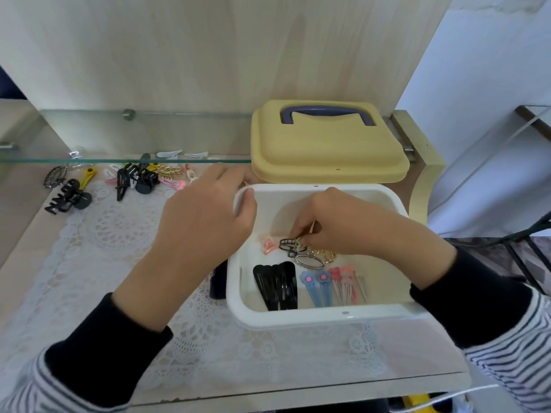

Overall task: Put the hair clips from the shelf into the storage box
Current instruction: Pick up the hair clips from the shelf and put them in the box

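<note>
The white storage box (325, 318) stands open on the lace-covered shelf. Inside lie black snap clips (277, 286), blue flower clips (319, 289), pink clips (347, 283), a pink bow clip (269, 245) and a heap of black and gold clips (308, 257). My right hand (343, 223) reaches into the box and pinches a small clip (299, 242) above that heap. My left hand (205, 222) grips the box's left rim, thumb over the edge. More hair clips (140, 178) lie in a pile on the shelf at the left, with a black claw clip (67, 199) nearest the edge.
The box's yellow lid (325, 150) with a dark blue handle leans behind the box. A glass shelf (119, 159) runs above the loose clips. A dark object (219, 281) sits against the box's left side. White clips (179, 154) lie beyond the glass.
</note>
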### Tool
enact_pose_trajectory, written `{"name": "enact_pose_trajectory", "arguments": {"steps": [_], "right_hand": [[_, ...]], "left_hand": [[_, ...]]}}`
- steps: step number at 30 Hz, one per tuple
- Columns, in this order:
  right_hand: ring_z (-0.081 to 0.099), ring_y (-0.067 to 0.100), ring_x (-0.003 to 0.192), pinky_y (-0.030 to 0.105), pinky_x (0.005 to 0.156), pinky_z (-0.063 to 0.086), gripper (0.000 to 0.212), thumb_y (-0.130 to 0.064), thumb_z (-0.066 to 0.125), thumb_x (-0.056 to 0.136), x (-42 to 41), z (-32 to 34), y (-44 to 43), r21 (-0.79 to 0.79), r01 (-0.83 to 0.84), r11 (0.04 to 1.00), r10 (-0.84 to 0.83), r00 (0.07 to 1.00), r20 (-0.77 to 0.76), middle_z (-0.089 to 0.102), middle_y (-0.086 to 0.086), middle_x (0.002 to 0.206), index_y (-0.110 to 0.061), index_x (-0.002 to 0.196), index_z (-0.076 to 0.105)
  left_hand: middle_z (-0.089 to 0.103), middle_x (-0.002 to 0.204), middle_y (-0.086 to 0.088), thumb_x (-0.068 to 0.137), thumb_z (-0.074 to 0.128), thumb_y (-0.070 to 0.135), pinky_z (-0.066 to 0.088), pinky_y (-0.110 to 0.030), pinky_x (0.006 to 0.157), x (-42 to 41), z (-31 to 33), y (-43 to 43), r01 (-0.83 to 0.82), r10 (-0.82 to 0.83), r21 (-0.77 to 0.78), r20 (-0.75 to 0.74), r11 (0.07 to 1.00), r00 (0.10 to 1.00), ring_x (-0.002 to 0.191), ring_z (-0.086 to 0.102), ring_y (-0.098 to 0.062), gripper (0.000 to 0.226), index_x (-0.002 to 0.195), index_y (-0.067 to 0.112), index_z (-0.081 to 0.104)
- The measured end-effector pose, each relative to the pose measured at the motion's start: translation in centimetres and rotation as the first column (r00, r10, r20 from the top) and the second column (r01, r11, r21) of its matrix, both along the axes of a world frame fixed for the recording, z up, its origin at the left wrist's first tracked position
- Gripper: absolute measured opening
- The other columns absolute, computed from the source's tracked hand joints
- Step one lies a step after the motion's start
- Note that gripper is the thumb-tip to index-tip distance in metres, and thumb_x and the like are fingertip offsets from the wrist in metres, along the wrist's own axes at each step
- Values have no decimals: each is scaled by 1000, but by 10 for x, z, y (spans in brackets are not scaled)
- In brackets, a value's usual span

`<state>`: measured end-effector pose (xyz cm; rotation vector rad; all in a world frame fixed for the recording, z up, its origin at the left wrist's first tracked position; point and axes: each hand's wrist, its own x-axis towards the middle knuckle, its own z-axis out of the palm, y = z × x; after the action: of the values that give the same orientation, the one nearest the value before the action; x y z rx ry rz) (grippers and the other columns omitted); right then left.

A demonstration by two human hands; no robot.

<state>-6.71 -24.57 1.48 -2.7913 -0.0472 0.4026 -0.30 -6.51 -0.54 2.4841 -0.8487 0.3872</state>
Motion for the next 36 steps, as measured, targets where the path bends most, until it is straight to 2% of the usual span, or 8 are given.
{"name": "enact_pose_trajectory", "arguments": {"steps": [4, 8, 14, 23, 26, 29, 33, 36], "right_hand": [[50, -4, 63, 7, 63, 39, 16, -15, 64, 85, 5, -2, 8, 17, -71, 997, 71, 997, 17, 64, -15, 78, -23, 94, 76], [53, 4, 71, 20, 73, 46, 14, -20, 67, 84, 13, -8, 18, 35, -122, 992, 121, 992, 29, 70, -8, 86, -22, 94, 76], [61, 8, 85, 22, 80, 48, 19, -24, 61, 90, 14, -11, 15, 40, -88, 995, 88, 996, -5, 70, -7, 97, -21, 104, 72], [61, 7, 94, 30, 85, 51, 25, -31, 55, 90, 1, 5, 6, 48, 33, 998, -35, 999, 34, 64, -14, 105, -30, 114, 64], [59, 8, 99, 34, 87, 50, 29, -38, 53, 91, -4, 10, 13, 5, 47, 999, -47, 995, 84, 62, -14, 111, -32, 118, 61], [56, 6, 103, 34, 90, 48, 31, -42, 49, 93, -10, 17, 23, -37, 68, 997, -61, 985, 163, 61, -16, 113, -34, 121, 58], [57, 9, 100, 34, 84, 49, 30, -42, 46, 94, -17, 26, 41, -66, 127, 990, -97, 937, 335, 61, -16, 111, -34, 120, 58], [59, 15, 92, 37, 78, 50, 24, -35, 47, 94, -17, 30, 62, 30, 143, 989, -140, 865, 482, 62, -8, 101, -26, 111, 61]], "left_hand": [[62, 90, 12, 94, 39, 27, 45, -31, 61, -1, -5, -1, -38, 35, -20, -122, 999, 992, 80, 55, -13, 24, 105, 35, 59], [57, 79, 9, 96, 38, 27, 38, -30, 57, -3, -5, -2, -66, 67, 11, -150, 998, 986, 71, 51, -15, 24, 107, 32, 59], [47, 63, 8, 97, 37, 27, 43, -32, 56, -4, -4, -2, -61, 62, 10, -180, 998, 982, 62, 50, -16, 24, 108, 31, 58], [50, 60, 3, 99, 32, 32, 38, -30, 53, -1, -10, 3, -30, 13, -46, -330, 998, 944, 57, 51, -16, 23, 109, 33, 54], [57, 67, 5, 99, 32, 34, 41, -30, 58, 1, -10, 1, -32, 12, -49, -363, 998, 932, 63, 54, -12, 24, 109, 37, 54], [66, 88, 13, 100, 32, 39, 48, -30, 68, 3, -10, 5, -51, -21, -165, -410, 985, 912, 76, 60, -5, 25, 111, 42, 55], [66, 95, 18, 101, 32, 40, 42, -28, 63, 6, -20, 17, -130, -35, -380, -397, 916, 917, 63, 53, 2, 26, 110, 39, 57], [64, 102, 20, 101, 36, 36, 41, -18, 67, 12, -34, 32, -204, 61, -403, -339, 892, 939, 80, 57, 3, 25, 112, 37, 58]]}}
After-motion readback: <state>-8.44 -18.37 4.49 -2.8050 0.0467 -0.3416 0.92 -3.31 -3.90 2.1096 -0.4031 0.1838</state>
